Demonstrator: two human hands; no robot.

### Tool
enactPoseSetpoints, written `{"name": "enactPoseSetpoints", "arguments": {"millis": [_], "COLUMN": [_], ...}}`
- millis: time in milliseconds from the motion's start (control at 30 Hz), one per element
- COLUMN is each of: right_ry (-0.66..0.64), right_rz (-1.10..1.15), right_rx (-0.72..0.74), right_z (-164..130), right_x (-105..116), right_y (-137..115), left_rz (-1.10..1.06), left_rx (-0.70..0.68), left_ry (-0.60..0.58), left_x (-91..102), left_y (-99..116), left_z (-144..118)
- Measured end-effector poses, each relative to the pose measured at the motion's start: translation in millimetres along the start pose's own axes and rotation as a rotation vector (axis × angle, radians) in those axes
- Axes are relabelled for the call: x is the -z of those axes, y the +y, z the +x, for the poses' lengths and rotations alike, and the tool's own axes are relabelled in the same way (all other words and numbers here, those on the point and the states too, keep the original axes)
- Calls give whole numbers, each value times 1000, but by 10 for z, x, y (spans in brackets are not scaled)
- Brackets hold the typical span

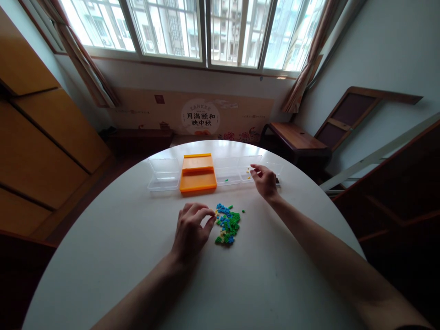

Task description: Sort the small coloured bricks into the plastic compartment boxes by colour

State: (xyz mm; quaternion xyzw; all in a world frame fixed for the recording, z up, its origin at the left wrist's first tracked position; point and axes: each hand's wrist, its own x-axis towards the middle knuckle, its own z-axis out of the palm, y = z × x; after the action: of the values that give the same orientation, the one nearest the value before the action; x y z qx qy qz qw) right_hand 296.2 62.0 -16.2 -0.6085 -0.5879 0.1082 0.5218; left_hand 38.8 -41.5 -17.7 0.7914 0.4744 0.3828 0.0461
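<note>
A round white table (137, 256) holds everything. The left hand (190, 231) rests near the middle of the table, right at the left side of a small pile of bricks (227, 223) in blue, green and a bit of yellow. Its fingers are curled and its thumb and first finger meet at the edge of the pile. I cannot tell if a brick is pinched between them.

The right hand (264, 181) is farther back, toward the far edge of the table. It hovers over a clear tray (244, 161) with a few tiny yellow bits (248, 172) inside. Its thumb and fingers are drawn close together. It is too small to tell if it holds a piece.

A row of boxes sits along the far edge. An orange box (197, 173) is in the middle. Another clear tray (163, 174) touches its left side. A clear tray with one green piece (226, 180) in it touches its right side.

One loose green brick (243, 211) lies just right of the pile.

There is a lot of bare table near the front edge, and on the left side too. The pile is well apart from the boxes, with open room between.
</note>
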Motion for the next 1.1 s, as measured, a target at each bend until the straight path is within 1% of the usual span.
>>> {"name": "enactPoseSetpoints", "arguments": {"millis": [100, 200, 400, 533, 700, 833, 967, 1100], "right_ry": [50, 47, 0, -34, -91, -143, -180, -195], "right_rz": [13, 67, 134, 173, 172, 158, 156, 150], "right_rx": [-78, -101, -32, 14, 116, 161, 191, 214], "right_z": [11, -103, -344, -441, -543, -613, -658, -674], "right_x": [44, 74, 101, 99, 75, 37, 13, 23], "right_y": [44, 54, 6, -76, -182, -233, -274, -316], "left_rz": [20, 49, 78, 87, 115, 142, 149, 155], "left_rx": [41, 86, 137, 126, 93, 87, 51, 66], "left_ry": [-11, -47, -199, -252, -213, -162, -177, -187], "left_x": [14, 22, 60, 87, 58, 21, 6, 2], "left_y": [-2, -11, -11, 20, 11, -28, -47, -55], "left_z": [-4, 4, 35, 41, 21, 12, 14, 21]}}
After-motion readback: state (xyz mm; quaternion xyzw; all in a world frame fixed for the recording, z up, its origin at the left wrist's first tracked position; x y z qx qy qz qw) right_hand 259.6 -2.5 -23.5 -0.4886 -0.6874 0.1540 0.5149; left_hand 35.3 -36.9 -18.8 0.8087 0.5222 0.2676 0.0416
